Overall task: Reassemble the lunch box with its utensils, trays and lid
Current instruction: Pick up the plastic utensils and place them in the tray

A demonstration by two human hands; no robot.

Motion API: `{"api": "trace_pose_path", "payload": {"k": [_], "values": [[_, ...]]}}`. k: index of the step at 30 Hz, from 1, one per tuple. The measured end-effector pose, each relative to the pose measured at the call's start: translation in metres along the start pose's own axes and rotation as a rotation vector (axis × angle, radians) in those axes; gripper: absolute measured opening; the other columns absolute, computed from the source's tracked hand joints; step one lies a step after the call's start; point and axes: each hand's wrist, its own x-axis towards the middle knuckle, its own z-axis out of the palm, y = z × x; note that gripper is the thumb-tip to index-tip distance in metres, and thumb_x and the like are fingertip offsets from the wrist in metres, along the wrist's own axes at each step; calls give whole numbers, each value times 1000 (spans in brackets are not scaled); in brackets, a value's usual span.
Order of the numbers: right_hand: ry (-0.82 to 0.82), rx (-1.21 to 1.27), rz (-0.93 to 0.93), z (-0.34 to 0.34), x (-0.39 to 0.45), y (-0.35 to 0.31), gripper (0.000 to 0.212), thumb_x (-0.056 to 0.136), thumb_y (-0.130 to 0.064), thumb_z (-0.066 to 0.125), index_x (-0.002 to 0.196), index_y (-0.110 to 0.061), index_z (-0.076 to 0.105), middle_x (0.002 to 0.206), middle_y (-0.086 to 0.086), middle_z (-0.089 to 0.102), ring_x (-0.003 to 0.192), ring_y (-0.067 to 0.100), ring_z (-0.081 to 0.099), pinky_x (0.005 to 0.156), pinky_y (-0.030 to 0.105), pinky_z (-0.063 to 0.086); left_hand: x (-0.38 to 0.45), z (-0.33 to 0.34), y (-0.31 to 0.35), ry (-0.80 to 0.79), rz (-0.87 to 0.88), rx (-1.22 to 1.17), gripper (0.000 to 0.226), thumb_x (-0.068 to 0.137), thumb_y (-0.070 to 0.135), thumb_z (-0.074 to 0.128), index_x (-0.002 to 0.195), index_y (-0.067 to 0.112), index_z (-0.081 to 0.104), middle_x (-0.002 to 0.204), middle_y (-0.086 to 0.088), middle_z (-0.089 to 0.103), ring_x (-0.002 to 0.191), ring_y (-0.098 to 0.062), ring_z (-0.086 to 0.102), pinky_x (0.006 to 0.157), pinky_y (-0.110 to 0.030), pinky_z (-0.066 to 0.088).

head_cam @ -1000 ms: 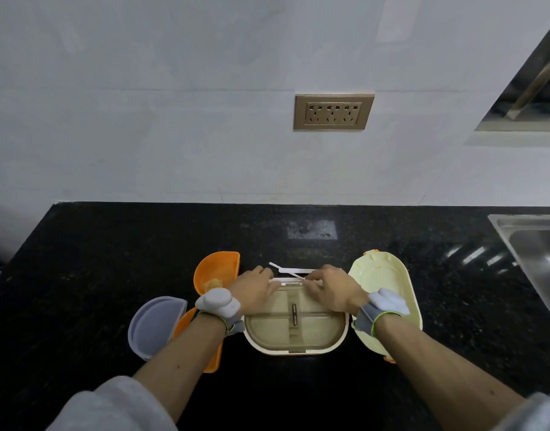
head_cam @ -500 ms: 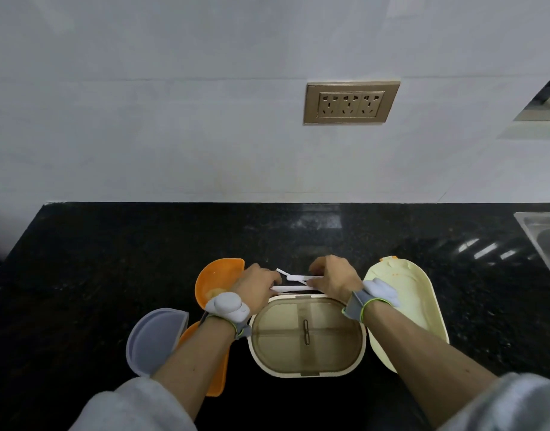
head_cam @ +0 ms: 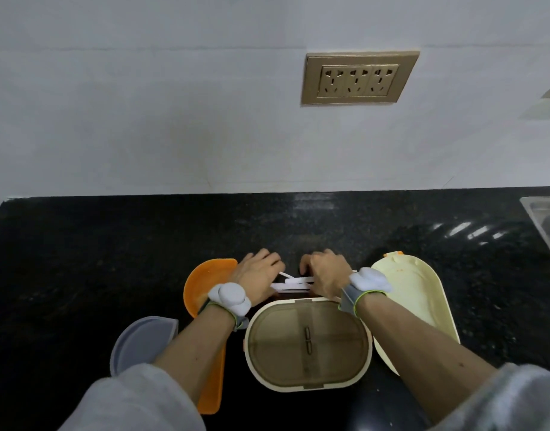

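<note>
A cream oval lunch box [head_cam: 308,343] with a brownish divided inner tray sits on the black counter in front of me. Just behind its far rim lie white plastic utensils [head_cam: 294,283]. My left hand [head_cam: 258,278] and my right hand [head_cam: 325,273] are both curled over the ends of these utensils, gripping them between them. A cream lid [head_cam: 417,306] lies to the right of the box. An orange tray [head_cam: 202,284] and a grey tray [head_cam: 140,343] lie to the left, partly under my left forearm.
The black granite counter [head_cam: 112,244] stretches back to a white wall with a gold socket plate [head_cam: 359,77]. A steel sink edge [head_cam: 544,219] shows at the far right.
My hands have moved from the box's far rim to just behind it and closed over the white utensils. The camera has come nearer and tilted.
</note>
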Motion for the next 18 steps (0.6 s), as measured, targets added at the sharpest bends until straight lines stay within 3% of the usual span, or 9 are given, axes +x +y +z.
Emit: {"api": "trace_pose_path", "payload": {"k": [6, 18], "values": [[37, 16, 19, -6, 10, 3, 20, 85, -26, 64, 104, -31, 66, 116, -3, 65, 117, 23, 53, 94, 36, 40, 8, -1, 0, 19, -73, -21, 29, 100, 27, 49, 126, 16, 53, 130, -4, 52, 121, -24, 46, 94, -36, 41], [172, 26, 39, -12, 24, 10, 24, 93, -37, 58, 115, -30, 66, 120, 1, 58, 121, 24, 48, 96, 36, 39, 26, -2, -11, 104, -205, -71, 28, 101, 26, 48, 125, 15, 55, 127, -6, 53, 118, -25, 49, 94, -37, 44]]}}
